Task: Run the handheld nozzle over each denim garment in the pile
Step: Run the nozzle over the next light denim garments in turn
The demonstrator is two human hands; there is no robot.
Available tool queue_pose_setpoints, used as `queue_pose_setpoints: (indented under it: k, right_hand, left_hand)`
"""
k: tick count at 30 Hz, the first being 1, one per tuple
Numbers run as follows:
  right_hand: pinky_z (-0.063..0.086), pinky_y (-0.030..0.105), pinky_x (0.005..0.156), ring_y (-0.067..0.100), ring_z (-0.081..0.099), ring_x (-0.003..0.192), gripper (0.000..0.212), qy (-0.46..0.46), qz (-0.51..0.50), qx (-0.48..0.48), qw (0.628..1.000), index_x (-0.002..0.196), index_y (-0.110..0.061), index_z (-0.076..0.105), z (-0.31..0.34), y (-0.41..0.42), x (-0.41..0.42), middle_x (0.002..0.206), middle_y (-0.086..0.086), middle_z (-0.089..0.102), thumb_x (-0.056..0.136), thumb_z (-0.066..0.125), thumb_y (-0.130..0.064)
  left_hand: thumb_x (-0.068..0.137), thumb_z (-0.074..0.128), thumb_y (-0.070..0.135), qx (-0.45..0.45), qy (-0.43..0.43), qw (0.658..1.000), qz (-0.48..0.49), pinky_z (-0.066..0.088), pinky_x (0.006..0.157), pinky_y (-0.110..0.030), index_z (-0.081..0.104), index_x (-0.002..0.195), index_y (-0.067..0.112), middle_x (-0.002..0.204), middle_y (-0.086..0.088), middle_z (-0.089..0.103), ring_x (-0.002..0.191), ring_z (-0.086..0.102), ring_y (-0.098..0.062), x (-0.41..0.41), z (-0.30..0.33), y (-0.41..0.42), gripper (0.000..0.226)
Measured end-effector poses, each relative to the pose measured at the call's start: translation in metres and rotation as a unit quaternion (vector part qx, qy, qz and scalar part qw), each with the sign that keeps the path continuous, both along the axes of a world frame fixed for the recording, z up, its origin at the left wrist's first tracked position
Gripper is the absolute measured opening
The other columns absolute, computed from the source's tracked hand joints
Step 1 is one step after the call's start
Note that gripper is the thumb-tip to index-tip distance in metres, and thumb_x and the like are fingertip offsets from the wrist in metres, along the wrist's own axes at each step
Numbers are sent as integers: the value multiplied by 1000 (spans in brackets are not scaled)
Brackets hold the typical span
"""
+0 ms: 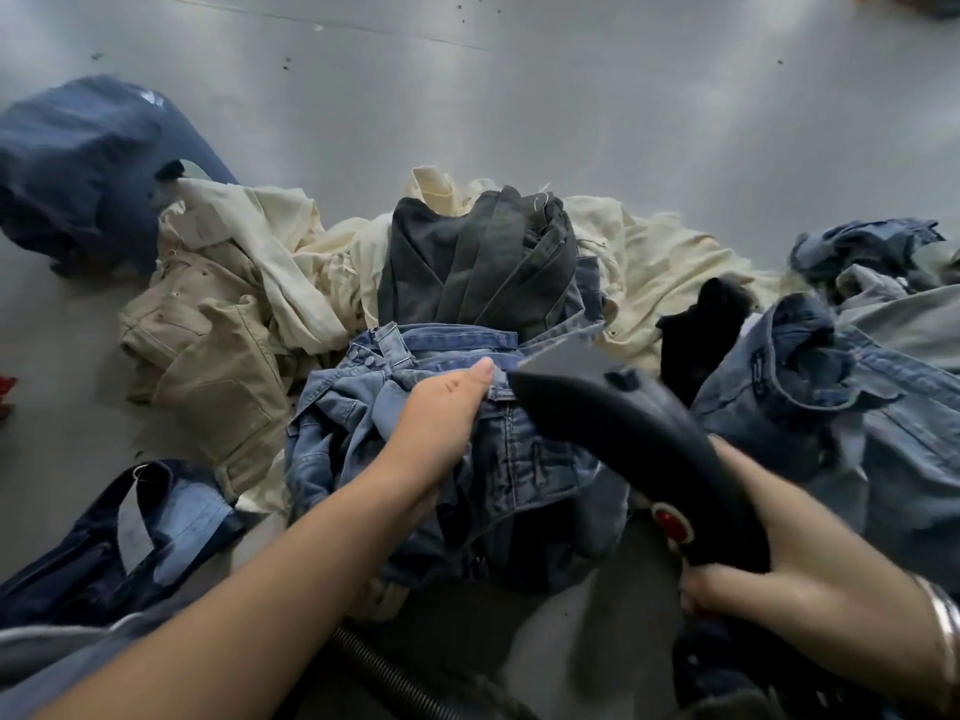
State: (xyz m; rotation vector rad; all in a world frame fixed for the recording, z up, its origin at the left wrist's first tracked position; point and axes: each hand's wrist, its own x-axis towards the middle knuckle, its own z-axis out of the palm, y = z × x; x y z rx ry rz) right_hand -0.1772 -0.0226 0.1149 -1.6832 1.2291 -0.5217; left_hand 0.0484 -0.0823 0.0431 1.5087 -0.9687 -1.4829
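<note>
Atop blue jeans, left hand grips fabric; right hand grips nozzle.

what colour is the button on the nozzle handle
Red, set in the black handheld nozzle near the right hand; the head view shows it.

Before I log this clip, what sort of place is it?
Probably a garment finishing or laundry workroom: a pile of jeans on a broad grey work surface, and the right hand holding a hose-fed black steamer nozzle.
</note>
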Motion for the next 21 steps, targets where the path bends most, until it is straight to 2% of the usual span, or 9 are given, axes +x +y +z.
queue_pose_setpoints:
  k: [2, 6, 9, 10, 12, 14, 16, 19, 21]
  right_hand:
    - [55, 32, 71, 17, 67, 92, 73, 28, 7, 23, 999, 120, -37, 54, -4, 4, 2, 101, -6, 70, 55, 67, -6]
    - [53, 23, 62, 9, 66, 76, 64, 11, -63, -12, 998, 106, -35, 59, -9, 3, 0, 90, -7, 70, 59, 72, 8]
    - [53, 28, 50, 22, 64, 58, 68, -62, -100, 42, 992, 92, -39, 64, -2, -2, -12, 73, 7, 66, 60, 68, 21]
    - [54, 32, 48, 27, 62, 55, 64, -80, -82, 75, 991, 90, -39, 65, 2, -2, -13, 70, 11, 64, 59, 72, 16]
    - [53, 36, 47, 35, 60, 54, 58, -80, -43, 134, 987, 92, -40, 65, 4, 0, -12, 70, 15, 63, 49, 73, -2]
    - [52, 36, 47, 34, 63, 57, 57, -49, -74, 126, 988, 98, -33, 64, -5, 0, -3, 72, 15, 65, 49, 70, -6]
    - [52, 30, 47, 21, 63, 53, 45, -55, -177, 78, 980, 95, -23, 62, -18, -5, 4, 67, 6, 68, 59, 71, 2]
    - [53, 33, 49, 18, 61, 50, 37, -73, -326, 61, 941, 88, -17, 57, -34, -20, 1, 59, 6, 65, 71, 63, 15]
    - [51, 35, 46, 21, 59, 48, 33, -98, -370, 74, 921, 88, -13, 55, -41, -29, -3, 59, 9, 62, 73, 60, 17]
  left_hand:
    - [101, 43, 34, -18, -7, 1000, -24, 50, 80, -42, 60, 94, -15, 94, -31, 63, 84, 61, -40, -2, 2, 0, 53]
    - [101, 43, 32, -36, -17, 998, -43, 48, 83, -50, 59, 93, -17, 91, -30, 58, 86, 50, -24, -6, 6, 2, 53]
    - [101, 42, 34, -40, -20, 999, -29, 41, 79, -37, 61, 96, 0, 92, -16, 53, 87, 47, -21, -9, 2, 2, 38]
    - [101, 42, 34, -36, -18, 999, -28, 40, 79, -35, 59, 96, 4, 92, -16, 54, 85, 49, -23, -9, 1, 3, 35]
    - [101, 41, 30, -30, 4, 999, -37, 49, 80, -36, 63, 95, -7, 93, -21, 65, 84, 60, -31, -12, -4, 5, 43]
    - [101, 42, 29, -19, 22, 997, -71, 52, 80, -33, 67, 99, -8, 95, -18, 70, 88, 66, -28, -17, -9, 10, 45]
    - [101, 43, 29, -11, 8, 993, -120, 52, 74, -30, 69, 87, 0, 85, -12, 72, 80, 68, -25, -23, -20, 17, 42]
    - [100, 48, 26, -27, -152, 952, -263, 41, 69, -28, 54, 71, 14, 68, -4, 57, 66, 56, -19, -38, -45, 33, 31]
    - [95, 51, 28, -57, -282, 885, -367, 44, 80, -24, 63, 86, 17, 87, -1, 67, 89, 62, -19, -47, -64, 37, 18]
